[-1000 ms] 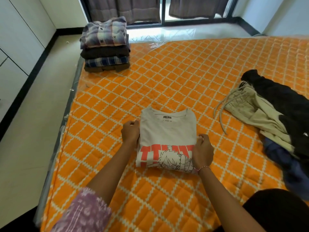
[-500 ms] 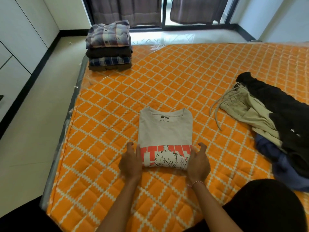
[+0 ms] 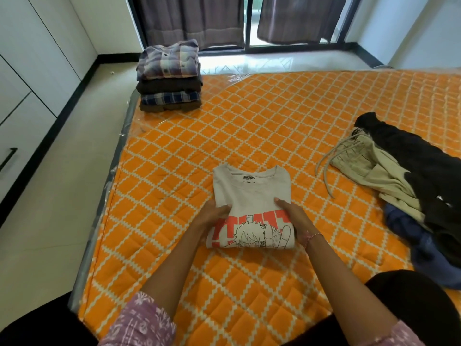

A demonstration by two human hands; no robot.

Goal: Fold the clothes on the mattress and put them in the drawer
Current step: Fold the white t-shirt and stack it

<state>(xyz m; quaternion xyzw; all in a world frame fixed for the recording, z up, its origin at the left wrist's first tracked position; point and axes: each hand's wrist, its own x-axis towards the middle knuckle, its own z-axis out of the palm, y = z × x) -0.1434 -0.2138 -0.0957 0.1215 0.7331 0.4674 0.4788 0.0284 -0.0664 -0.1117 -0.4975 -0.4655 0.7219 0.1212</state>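
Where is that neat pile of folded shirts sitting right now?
In the head view, the stack of folded plaid and dark shirts sits on the far left corner of the orange quilted mattress, near the curtained window.

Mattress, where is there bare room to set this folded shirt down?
Bare mattress lies between the folded stack at the far left corner and the unfolded heap on the right. Also bare: left of the grey T-shirt. Crowded along the right edge.

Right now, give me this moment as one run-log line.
step: folding | left hand: holds grey printed T-shirt | right hand: holds it too | folded stack: far corner | unfolded pile: right
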